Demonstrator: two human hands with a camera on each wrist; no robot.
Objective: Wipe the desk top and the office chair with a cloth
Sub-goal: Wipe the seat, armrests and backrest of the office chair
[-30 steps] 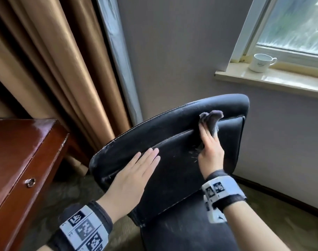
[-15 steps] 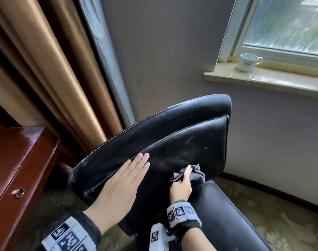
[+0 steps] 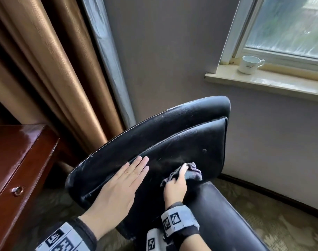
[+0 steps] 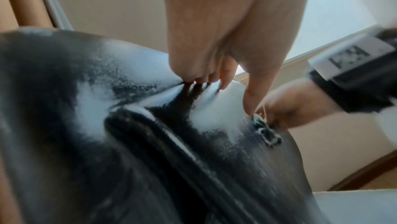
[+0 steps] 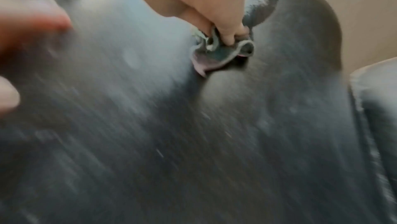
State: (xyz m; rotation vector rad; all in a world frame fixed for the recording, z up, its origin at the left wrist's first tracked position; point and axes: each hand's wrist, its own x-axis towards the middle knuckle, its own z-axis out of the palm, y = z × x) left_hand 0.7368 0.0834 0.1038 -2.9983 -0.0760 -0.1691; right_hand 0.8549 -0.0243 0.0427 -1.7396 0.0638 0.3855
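Note:
A black leather office chair [image 3: 172,134] fills the middle of the head view, its backrest tilted toward me. My left hand [image 3: 125,183] lies flat on the backrest's left part with straight fingers [image 4: 223,78]. My right hand [image 3: 176,185] grips a crumpled grey cloth [image 3: 192,172] and presses it against the lower backrest, just above the seat [image 3: 223,214]. In the right wrist view the thumb pins the bunched cloth [image 5: 221,52] to the leather. The dark red wooden desk [image 3: 18,153] stands at the left.
Brown curtains [image 3: 51,69] hang behind the desk and chair. A white cup [image 3: 249,64] stands on the window sill [image 3: 274,84] at the upper right. A grey wall [image 3: 172,51] is behind the chair. Patterned carpet [image 3: 281,220] covers the floor.
My right hand has swept the cloth from the top of the backrest down to its lower part near the seat. My left hand stays flat on the backrest.

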